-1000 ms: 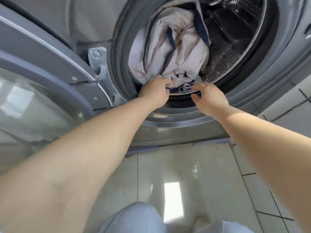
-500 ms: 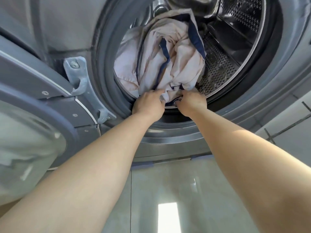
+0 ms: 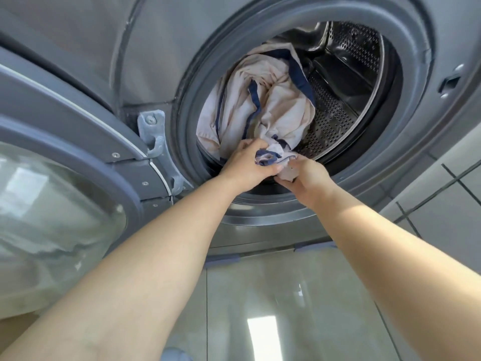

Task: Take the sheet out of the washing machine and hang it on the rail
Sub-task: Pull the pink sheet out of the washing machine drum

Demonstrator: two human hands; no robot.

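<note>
A person crouches before a front-loading washing machine (image 3: 260,61), both bare arms reaching to its round opening. The door (image 3: 65,183) stands swung open at the left. Inside the perforated metal drum (image 3: 335,110) lies the sheet (image 3: 263,100), pale cream with a dark blue border, bunched into a tall crumpled heap against the drum's left side and spilling toward the lower front lip of the opening.

The left hand (image 3: 247,165) grips a gathered fold of the sheet, fingers curled round a bit of blue trim. The right hand (image 3: 304,175), touching the left, pinches the pale cloth just beside it.

This looks like the first step: getting hold of the sheet to draw it out. The next move probably calls for a steady pull toward the person, over the grey rubber seal (image 3: 187,105) (damp cloth may drag there).

The heap's long axis runs from the hands up and back into the drum. The rail is not in view.
</note>
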